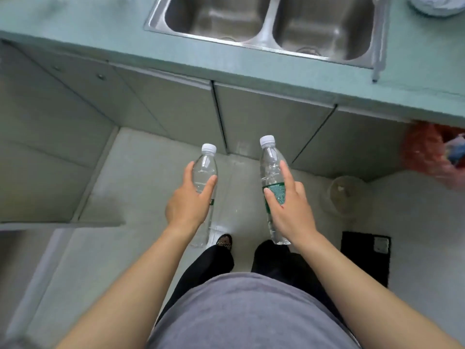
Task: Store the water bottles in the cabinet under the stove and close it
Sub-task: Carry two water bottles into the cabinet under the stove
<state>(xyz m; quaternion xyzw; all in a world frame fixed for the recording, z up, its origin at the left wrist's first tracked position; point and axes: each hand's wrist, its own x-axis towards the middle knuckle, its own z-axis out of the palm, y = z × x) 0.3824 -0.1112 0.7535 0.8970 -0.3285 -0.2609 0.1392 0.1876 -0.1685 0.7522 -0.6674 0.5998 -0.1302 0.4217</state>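
Head view: two bottles (pixel 204 170) (pixel 271 167), two hands (pixel 187 205) (pixel 292 210)

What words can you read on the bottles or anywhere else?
None can be read.
Green label on the right bottle, in the right hand: white print, too small and blurred.
Left bottle, in the left hand: only a green label edge shows.
Black mat's pale tag: blurred.

Soft even light, blurred warped edges.
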